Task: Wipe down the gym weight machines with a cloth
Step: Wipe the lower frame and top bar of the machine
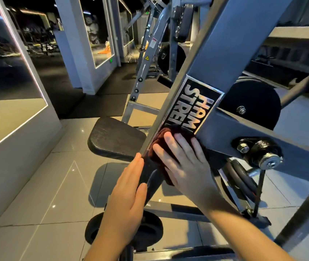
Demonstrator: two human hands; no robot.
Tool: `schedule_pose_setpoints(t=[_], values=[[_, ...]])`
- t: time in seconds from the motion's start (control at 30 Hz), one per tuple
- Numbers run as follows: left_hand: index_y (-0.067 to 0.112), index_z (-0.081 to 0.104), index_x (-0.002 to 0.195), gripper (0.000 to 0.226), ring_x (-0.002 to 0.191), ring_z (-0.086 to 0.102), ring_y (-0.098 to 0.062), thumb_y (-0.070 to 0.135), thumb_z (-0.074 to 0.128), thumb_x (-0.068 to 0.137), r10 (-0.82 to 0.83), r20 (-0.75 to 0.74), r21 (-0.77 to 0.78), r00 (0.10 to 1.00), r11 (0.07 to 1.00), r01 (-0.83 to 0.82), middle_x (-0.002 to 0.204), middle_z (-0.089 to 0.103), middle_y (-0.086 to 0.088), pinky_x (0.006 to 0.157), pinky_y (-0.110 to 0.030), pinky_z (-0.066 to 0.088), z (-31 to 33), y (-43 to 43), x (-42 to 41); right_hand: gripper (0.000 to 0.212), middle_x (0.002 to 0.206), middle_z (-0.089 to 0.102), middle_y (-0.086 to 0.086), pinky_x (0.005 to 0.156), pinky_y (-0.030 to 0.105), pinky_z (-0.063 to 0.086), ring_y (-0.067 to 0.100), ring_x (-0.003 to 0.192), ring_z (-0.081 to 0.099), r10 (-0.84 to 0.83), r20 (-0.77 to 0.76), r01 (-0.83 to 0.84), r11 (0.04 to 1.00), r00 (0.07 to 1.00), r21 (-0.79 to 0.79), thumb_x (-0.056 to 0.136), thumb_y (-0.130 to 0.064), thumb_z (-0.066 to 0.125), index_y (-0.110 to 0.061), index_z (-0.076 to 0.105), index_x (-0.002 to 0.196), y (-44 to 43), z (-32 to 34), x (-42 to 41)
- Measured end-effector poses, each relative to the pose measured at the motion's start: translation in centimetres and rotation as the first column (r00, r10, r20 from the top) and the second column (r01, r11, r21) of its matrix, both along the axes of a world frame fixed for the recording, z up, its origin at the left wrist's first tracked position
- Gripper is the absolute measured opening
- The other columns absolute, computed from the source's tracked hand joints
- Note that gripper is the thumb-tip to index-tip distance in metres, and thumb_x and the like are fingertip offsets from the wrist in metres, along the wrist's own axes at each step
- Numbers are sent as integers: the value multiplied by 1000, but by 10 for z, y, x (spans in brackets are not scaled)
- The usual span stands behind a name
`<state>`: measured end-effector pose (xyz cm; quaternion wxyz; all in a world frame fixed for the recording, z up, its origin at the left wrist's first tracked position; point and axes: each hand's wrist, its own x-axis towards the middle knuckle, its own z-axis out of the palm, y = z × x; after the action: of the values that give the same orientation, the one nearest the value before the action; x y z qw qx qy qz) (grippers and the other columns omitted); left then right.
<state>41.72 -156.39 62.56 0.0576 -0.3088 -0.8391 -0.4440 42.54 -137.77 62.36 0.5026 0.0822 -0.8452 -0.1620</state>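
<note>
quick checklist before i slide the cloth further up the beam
1. Cloth under right hand: ok, the fingers lie flat on it.
2. Cloth against the beam: ok, pressed on its face.
3. Left hand steadying: ok, flat on the beam's lower side.
4. Path upward: ok, only the label lies ahead.
5. Cloth clean and damp enough: cannot tell.

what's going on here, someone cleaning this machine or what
A person is wiping the slanted grey frame beam of a weight machine. The right hand presses a dark red cloth flat against the beam, just below the logo plate. The left hand rests with straight fingers on the beam lower down.
</note>
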Motion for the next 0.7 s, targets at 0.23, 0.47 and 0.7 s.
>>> schedule_pose_setpoints(t=[0.23,0.47,0.7], values=[[65,2,133,50,138,5,16,44,26,95,-25,-37,-6,999,1000,25,143,1,49,119,-30,16,-35,-15,-12,48,151,14,5,120,38,7,22,138,19,-43,17,43,999,999,9,94,-32,47,-25,36,140,-24,-61,-11],[50,8,145,58,141,8,10,42,28,92,-65,44,14,997,998,64,151,11,37,119,-37,21,-60,-31,-19,49,151,13,6,121,39,5,22,146,11,-44,-24,43,998,999,-48,100,-28,40,-24,22,144,-34,-71,-16],[56,3,144,57,142,12,7,42,26,95,-41,-35,-29,999,999,40,150,11,37,118,-38,24,-70,-35,-18,45,147,34,5,118,38,14,21,139,21,3,68,-9,996,998,84,106,-43,16,-24,39,140,-28,-72,-7]])
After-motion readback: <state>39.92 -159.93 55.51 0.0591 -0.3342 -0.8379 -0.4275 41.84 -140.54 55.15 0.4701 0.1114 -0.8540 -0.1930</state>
